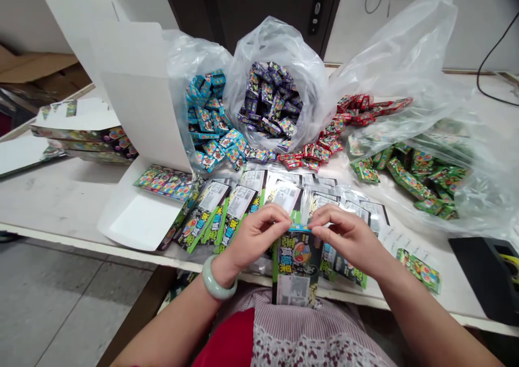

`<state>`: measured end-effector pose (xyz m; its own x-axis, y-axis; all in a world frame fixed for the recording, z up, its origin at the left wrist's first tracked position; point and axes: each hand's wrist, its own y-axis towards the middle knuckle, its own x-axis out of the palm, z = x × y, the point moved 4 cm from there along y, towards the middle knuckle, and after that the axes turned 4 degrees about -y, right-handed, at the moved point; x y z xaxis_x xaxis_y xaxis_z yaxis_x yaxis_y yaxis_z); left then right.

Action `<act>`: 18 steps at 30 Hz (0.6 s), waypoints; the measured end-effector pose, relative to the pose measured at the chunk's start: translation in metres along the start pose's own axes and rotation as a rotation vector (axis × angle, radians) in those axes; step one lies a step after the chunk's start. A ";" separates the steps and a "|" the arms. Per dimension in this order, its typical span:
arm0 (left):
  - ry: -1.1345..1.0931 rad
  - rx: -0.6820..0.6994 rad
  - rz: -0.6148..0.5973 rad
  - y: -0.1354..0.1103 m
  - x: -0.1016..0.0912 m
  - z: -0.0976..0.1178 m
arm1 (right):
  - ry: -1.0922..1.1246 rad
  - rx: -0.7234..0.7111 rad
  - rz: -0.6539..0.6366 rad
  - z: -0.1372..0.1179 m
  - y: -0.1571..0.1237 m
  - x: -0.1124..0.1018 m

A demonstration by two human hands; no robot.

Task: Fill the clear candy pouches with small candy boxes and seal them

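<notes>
At the front edge of the table, a black and green printed pouch (298, 259) hangs upright between my hands. My left hand (265, 229) pinches its top left corner, and a pale green bangle circles that wrist. The top right corner is pinched by my right hand (344, 234). A strip of blue (300, 227) shows along the pouch's top edge between my fingertips; whether it is a small blue candy packet is hard to tell. More such pouches (239, 207) lie overlapping on the table just beyond and beside my hands.
Clear plastic bags hold blue packets (206, 113), purple packets (270, 99), red packets (357, 110) and green packets (421, 172). An open white box (141, 215) stands left, near stacked printed boxes (89, 134). A green packet (419, 269) and a black tray (484, 275) lie right.
</notes>
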<state>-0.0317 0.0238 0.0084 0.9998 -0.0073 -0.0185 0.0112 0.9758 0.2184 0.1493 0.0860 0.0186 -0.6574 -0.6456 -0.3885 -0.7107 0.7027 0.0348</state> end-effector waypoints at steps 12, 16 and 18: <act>0.132 0.025 0.005 -0.006 0.006 -0.007 | 0.062 -0.063 0.332 0.013 -0.019 0.015; 0.225 0.002 0.057 -0.001 0.005 -0.013 | 0.105 -0.066 0.350 0.022 -0.023 0.009; 0.254 -0.037 0.127 0.002 0.004 -0.019 | 0.057 0.017 0.358 0.039 -0.035 -0.015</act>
<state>-0.0281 0.0298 -0.0095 0.9570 0.1660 -0.2377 -0.1193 0.9727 0.1990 0.1941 0.0829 -0.0129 -0.8769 -0.3734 -0.3028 -0.4293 0.8917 0.1435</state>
